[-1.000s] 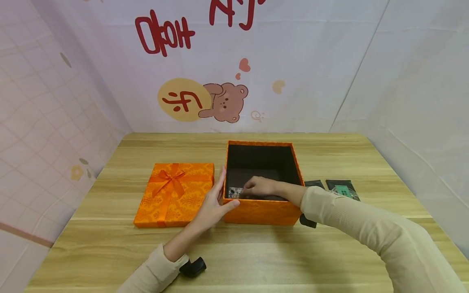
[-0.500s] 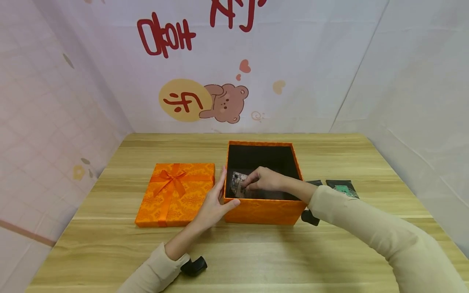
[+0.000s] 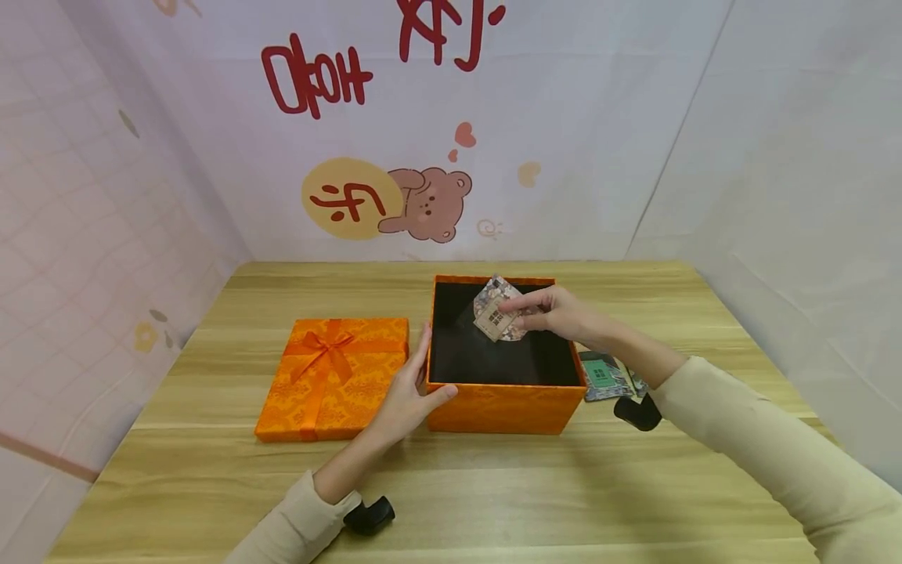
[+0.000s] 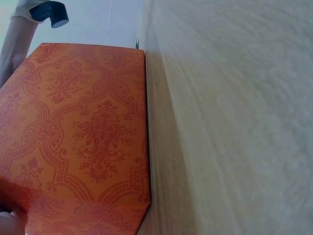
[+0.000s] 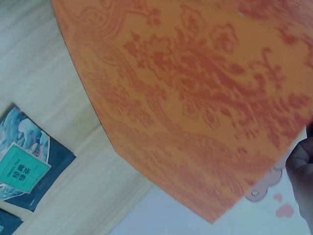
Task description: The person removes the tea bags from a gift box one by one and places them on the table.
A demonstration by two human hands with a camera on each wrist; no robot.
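An orange patterned gift box (image 3: 503,411) with a black inside stands without its lid. My left hand (image 3: 412,398) rests against its near left corner, fingers straight along the left wall and thumb at the front rim. Over the box's opening, my right hand (image 3: 557,312) pinches a tea bag packet (image 3: 491,319) between thumb and fingers; it has a beige label and a patterned middle, and its dark parts blend into the black inside. Orange box wall (image 4: 93,122) fills much of the left wrist view. In the right wrist view, part of the right hand (image 5: 302,166) shows at the right edge.
The orange lid (image 3: 334,380) with a ribbon bow lies left of the box. Tea packets with green labels (image 3: 599,374) lie right of the box, partly behind the right forearm; one packet (image 5: 24,171) reads "GREEN TEA". A white printed curtain (image 3: 564,141) hangs behind the wooden table (image 3: 479,501).
My right hand has risen from low inside the box, up and to the right, lifting the tea bag packet with it. My left hand stays at the box's corner.
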